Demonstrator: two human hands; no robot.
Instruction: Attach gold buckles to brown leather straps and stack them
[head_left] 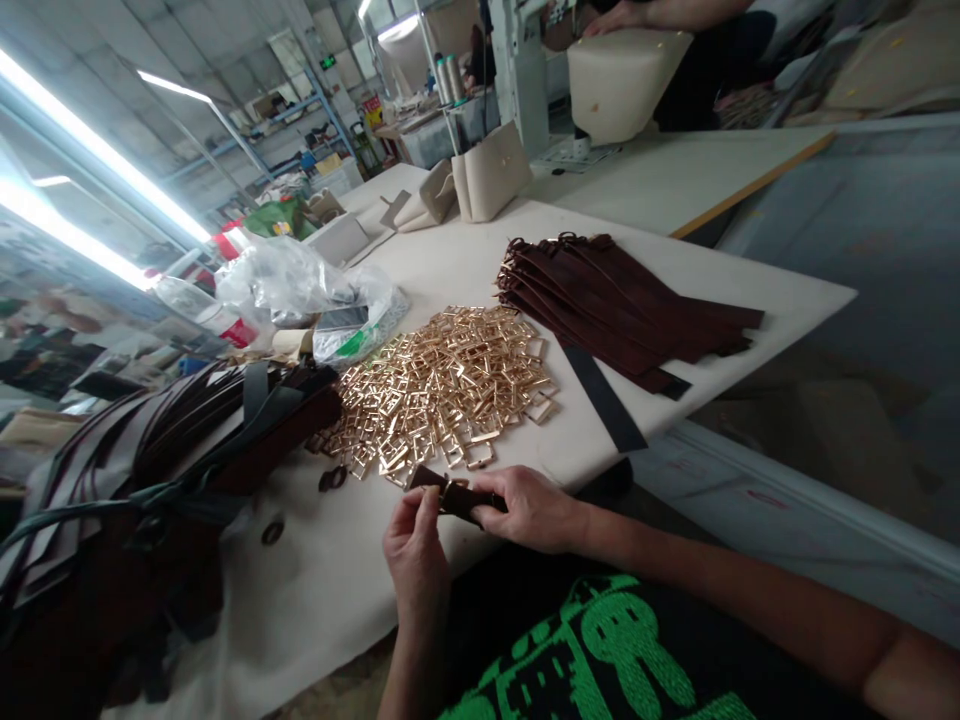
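Observation:
Near the front edge of the table, both my hands meet at a short dark brown leather strap (pixel 459 503) with a bit of gold metal on it, apparently a buckle. My left hand (pixel 417 550) pinches the strap's left part between thumb and fingertips. Wrapped around its other end is my right hand (pixel 534 510), thumb on top; part of the strap is hidden under these fingers. Just beyond lies a big heap of gold rectangular buckles (pixel 450 385). Small dark leather loops (pixel 332 479) rest left of my hands.
A bundle of dark brown straps with buckles (pixel 600 305) lies at the right, beside a single black strip (pixel 606 400). Tied leather strips (pixel 187 430) bulk up the left side. Clear plastic bags (pixel 300 285) stand behind. Across, a person's hand (pixel 619 17) touches a beige bag piece (pixel 622 85).

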